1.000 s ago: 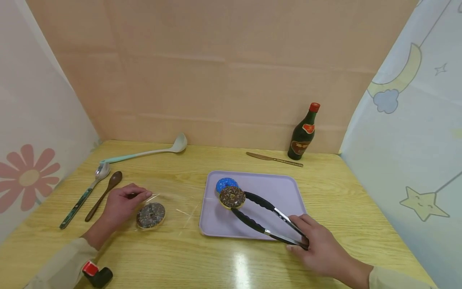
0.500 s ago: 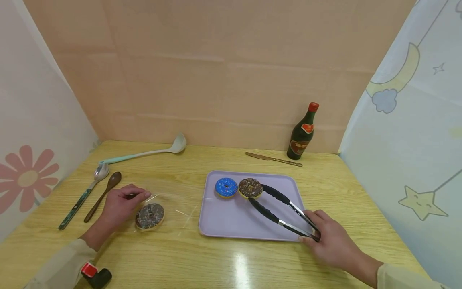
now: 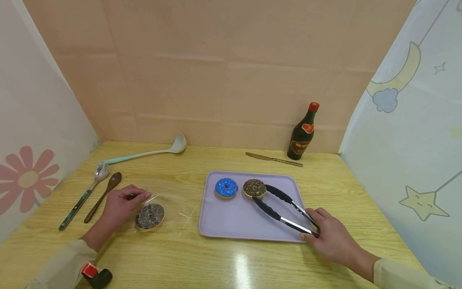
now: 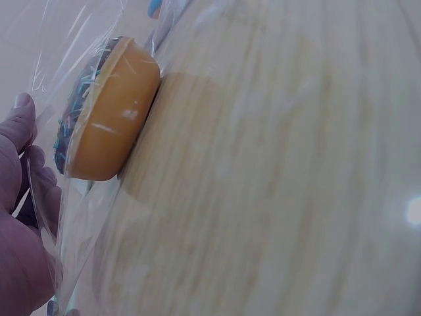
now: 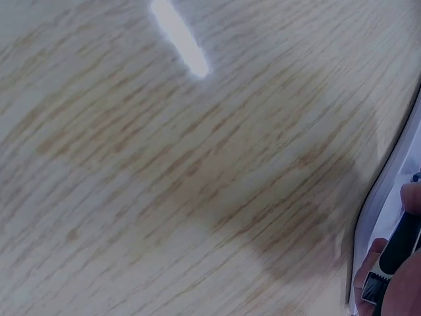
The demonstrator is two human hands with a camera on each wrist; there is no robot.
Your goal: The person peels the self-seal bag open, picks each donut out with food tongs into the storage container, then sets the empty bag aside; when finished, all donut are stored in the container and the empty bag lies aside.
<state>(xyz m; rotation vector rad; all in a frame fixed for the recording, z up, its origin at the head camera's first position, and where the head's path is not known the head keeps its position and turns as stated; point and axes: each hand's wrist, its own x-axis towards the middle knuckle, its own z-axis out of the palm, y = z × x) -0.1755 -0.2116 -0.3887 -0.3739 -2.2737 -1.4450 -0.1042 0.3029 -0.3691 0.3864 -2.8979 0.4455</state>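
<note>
My left hand [image 3: 124,202] pinches the edge of a clear plastic bag [image 3: 180,200] lying on the table at left. Inside the bag is a brown-frosted toy donut [image 3: 149,216]; the left wrist view shows its tan side [image 4: 118,112] through the film. With my right hand [image 3: 332,237] I grip metal tongs [image 3: 267,209] with black ends. Their tips are on either side of a second brown donut [image 3: 254,188] with sprinkles, over the lavender tray [image 3: 231,222]. A blue-frosted donut [image 3: 226,188] sits just left of it on the tray.
Left of the left hand lie a metal spoon [image 3: 83,200] and a wooden spoon [image 3: 108,192]. Behind them is a ladle [image 3: 155,151]. A gold knife [image 3: 274,159] and a dark bottle [image 3: 302,136] are at the back right. Decorated sheets enclose the table's sides.
My right hand has moved right with the tongs, bringing the brown donut from over the blue one to a spot beside it on the tray. The left hand has stayed in place.
</note>
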